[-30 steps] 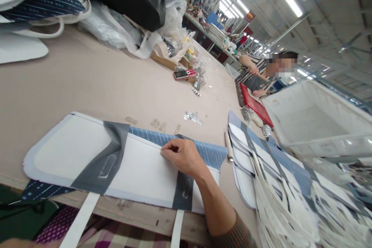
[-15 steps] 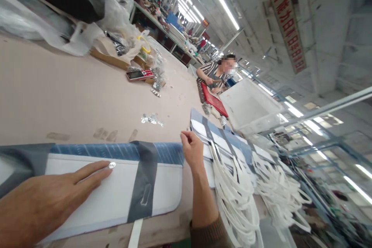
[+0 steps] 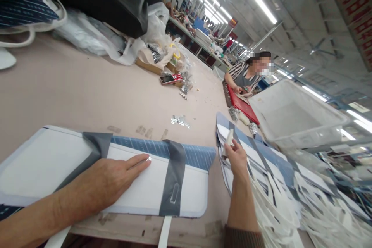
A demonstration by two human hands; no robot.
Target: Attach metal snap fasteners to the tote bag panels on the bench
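My left hand lies over a white panel with a blue patterned edge and grey straps. Its fingers are pressed together, and a small silver disc shows between the fingertips. One grey strap crosses the panel near its right end and bears a slot-shaped outline. My right hand is at the near end of a stack of similar panels. Its fingers are closed round a short cream-coloured piece, whose kind I cannot make out.
Loose silver discs lie on the table. Beyond them are a red phone and plastic bags. White cords hang off the stack. A co-worker sits behind a red tray beside a white bin.
My right hand has moved from the bare table beside the panel to the stack and now holds the cream piece. My left hand stays on the panel with the disc. The view has shifted left.
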